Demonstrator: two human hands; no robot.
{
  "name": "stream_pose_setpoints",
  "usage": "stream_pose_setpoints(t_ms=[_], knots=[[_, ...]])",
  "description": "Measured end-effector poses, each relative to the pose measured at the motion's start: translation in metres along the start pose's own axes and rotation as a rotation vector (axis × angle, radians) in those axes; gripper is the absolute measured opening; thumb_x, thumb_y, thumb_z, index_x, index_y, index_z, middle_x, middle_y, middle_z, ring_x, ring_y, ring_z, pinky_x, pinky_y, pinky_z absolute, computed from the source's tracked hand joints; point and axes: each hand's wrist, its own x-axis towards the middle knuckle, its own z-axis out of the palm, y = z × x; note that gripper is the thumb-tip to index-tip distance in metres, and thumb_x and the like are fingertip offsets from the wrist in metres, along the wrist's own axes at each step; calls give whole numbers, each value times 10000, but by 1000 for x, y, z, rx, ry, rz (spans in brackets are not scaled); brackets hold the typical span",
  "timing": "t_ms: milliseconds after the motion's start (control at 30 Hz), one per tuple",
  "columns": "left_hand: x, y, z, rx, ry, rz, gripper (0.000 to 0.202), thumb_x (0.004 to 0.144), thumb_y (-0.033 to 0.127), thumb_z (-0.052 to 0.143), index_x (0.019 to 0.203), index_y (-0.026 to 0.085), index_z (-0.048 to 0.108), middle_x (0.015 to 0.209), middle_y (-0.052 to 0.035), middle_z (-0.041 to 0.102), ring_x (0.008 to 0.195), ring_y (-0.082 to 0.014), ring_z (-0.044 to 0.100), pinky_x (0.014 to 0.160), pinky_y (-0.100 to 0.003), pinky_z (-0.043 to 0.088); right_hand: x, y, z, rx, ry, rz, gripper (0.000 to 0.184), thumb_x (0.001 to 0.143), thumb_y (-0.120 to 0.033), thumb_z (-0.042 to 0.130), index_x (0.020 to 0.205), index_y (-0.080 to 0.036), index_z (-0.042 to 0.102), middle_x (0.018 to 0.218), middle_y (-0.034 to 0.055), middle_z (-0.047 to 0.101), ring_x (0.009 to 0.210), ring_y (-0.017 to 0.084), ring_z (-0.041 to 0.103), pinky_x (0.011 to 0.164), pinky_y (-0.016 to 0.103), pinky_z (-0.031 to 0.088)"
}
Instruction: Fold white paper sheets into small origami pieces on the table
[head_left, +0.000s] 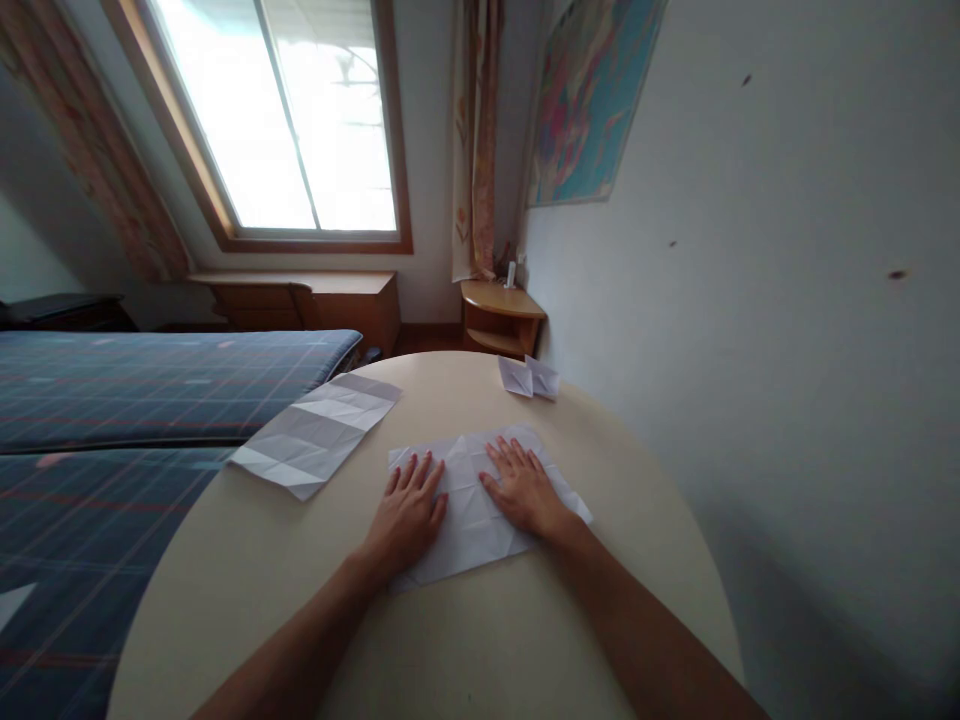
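Note:
A creased sheet of white paper [469, 510] lies unfolded on the round table in front of me, with fold lines running across it. Flat on its left part rests my left hand [411, 510], fingers spread. My right hand [521, 488] presses on the right part, its fingers also stretched out. Neither hand grips anything. The bare middle of the sheet shows between the two hands; some of its edges are hidden under them.
Left on the table [247, 600] lies another pleated paper sheet [319, 430], reaching the edge. A small folded paper piece [529, 378] stands at the far side. A bed [112, 390] adjoins the table on the left; a white wall [787, 350] rises on the right.

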Motion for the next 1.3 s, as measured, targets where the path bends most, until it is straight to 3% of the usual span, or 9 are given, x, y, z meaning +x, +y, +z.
stream_pose_setpoints(t_ms=[333, 467, 600, 833, 967, 1067, 1133, 1200, 1300], knots=[[-1, 2, -2, -9, 6, 0, 525, 989, 356, 365, 1497, 222, 359, 1591, -73, 282, 1478, -283, 205, 1196, -488, 228, 0, -7, 1, 59, 81, 4, 590, 981, -473, 353, 1470, -148, 418, 1560, 117, 340, 1462, 272, 236, 1194, 476, 134], [-1, 0, 0, -28, 20, 24, 529, 985, 366, 373, 1495, 228, 361, 1587, -70, 294, 1477, -288, 210, 1193, -500, 229, -3, -28, 4, 106, 121, -199, 542, 981, -407, 371, 1450, -145, 439, 1551, 95, 368, 1462, 232, 238, 1201, 435, 132], [0, -1, 0, -59, 18, 75, 532, 986, 360, 358, 1508, 263, 328, 1589, -27, 291, 1479, -272, 214, 1197, -495, 225, -3, -41, 10, 120, 28, -322, 541, 978, -338, 347, 1490, -166, 375, 1559, 62, 358, 1463, 203, 236, 1203, 418, 130], [-1, -3, 0, -38, -4, 55, 532, 979, 377, 380, 1500, 278, 348, 1599, -27, 270, 1486, -298, 172, 1199, -506, 199, 14, -9, 5, 26, 9, -50, 575, 991, -424, 302, 1517, -193, 332, 1597, 53, 267, 1481, 238, 178, 1198, 435, 110], [-1, -3, 0, -24, -1, 13, 531, 976, 430, 390, 1493, 313, 356, 1600, -39, 272, 1481, -327, 176, 1188, -512, 213, 21, 18, 1, -16, 59, 147, 631, 988, -468, 302, 1521, -131, 311, 1599, 84, 253, 1478, 253, 178, 1193, 431, 118], [-1, -2, -2, -17, 6, 0, 536, 974, 444, 390, 1492, 309, 360, 1598, -51, 279, 1479, -334, 180, 1184, -511, 219, 19, 23, -4, -46, 145, 229, 633, 984, -435, 326, 1495, -62, 346, 1574, 128, 306, 1463, 278, 217, 1190, 448, 116], [-1, 0, -2, -7, 13, -17, 539, 971, 441, 393, 1491, 301, 365, 1595, -61, 288, 1476, -338, 193, 1182, -510, 221, 14, 13, -8, -64, 228, 187, 606, 985, -394, 326, 1469, -35, 385, 1558, 143, 336, 1464, 283, 212, 1197, 455, 78], [0, 1, -2, 9, 34, -60, 541, 967, 439, 395, 1486, 288, 379, 1588, -76, 302, 1469, -351, 214, 1176, -517, 228, 6, -6, -9, -38, 274, 38, 591, 989, -388, 318, 1470, -53, 390, 1574, 124, 309, 1480, 255, 168, 1203, 426, 74], [2, 1, -2, 51, 77, -155, 550, 963, 425, 386, 1471, 215, 415, 1568, -116, 336, 1451, -379, 251, 1163, -535, 240, -9, -38, -1, 59, 198, -146, 600, 990, -442, 314, 1481, -106, 393, 1579, 101, 300, 1478, 242, 189, 1198, 404, 145]])
